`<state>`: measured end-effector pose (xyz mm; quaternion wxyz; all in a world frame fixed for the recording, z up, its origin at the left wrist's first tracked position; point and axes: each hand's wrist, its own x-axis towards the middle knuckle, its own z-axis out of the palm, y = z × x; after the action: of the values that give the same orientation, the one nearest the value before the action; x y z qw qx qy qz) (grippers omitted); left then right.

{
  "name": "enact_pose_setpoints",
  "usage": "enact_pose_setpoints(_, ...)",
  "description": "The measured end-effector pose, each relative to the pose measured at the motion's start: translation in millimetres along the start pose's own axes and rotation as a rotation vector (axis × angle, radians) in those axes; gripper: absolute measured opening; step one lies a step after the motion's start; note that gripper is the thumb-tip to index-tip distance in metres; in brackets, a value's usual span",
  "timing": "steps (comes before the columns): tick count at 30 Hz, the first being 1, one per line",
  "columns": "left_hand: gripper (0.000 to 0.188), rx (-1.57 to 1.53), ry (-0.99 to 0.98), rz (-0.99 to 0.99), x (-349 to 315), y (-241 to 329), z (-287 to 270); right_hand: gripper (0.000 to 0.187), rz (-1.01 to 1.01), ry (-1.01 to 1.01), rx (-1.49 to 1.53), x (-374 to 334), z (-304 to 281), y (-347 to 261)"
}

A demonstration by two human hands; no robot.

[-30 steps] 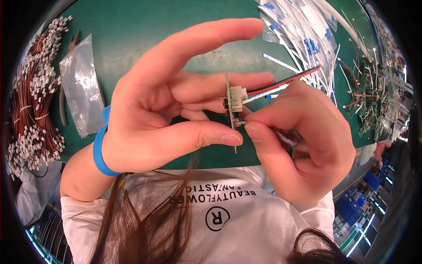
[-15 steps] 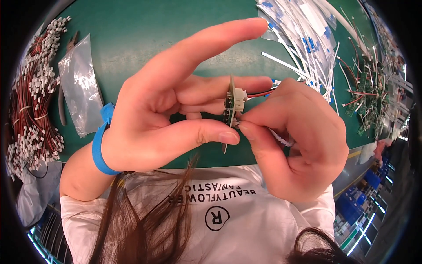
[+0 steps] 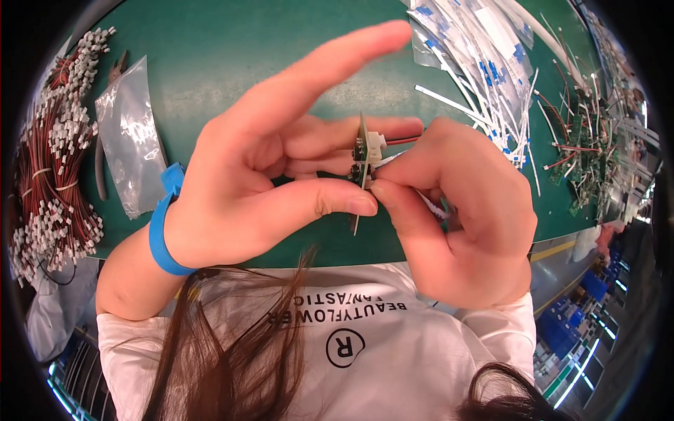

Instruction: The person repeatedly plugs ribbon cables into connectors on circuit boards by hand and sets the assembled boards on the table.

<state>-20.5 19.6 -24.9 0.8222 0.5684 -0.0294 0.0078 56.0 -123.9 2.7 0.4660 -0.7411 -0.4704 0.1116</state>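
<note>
Head view: since a second ago, red-black lead swung from slanting up-right to nearly level; our hands barely shifted. We held small circuit board (image 3: 362, 163) edge-on, long axis vertical, above green mat (image 3: 232, 63). Left hand (image 3: 260, 182) clamped board, thumb below, middle fingers behind, index finger raised clear. Right hand (image 3: 460, 210) nearer connector side, thumb and fingertips pinched together at board's lower right edge. White connector (image 3: 377, 144) with red-black wires (image 3: 401, 140) pointed right. Beyond: wire bundle (image 3: 53, 168), plastic bag (image 3: 130, 133), flat cables (image 3: 484, 63).
</note>
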Motion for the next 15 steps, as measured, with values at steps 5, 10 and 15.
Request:
enact_pose_setpoints(5, 0.088, -0.166, 0.041, -0.084, 1, 2, -3, 0.012, 0.066, -0.035, 0.019, -2, -6, -1)
enact_pose_setpoints(10, 0.091, 0.026, 0.147, -0.014, 4, 6, 6, 0.012, 0.169, -0.107, 0.014, -1, -15, -7)
enact_pose_setpoints(15, 0.091, 0.038, 0.152, -0.099, 3, 13, 7, 0.010, 0.200, -0.107, 0.116, -1, -12, -7)
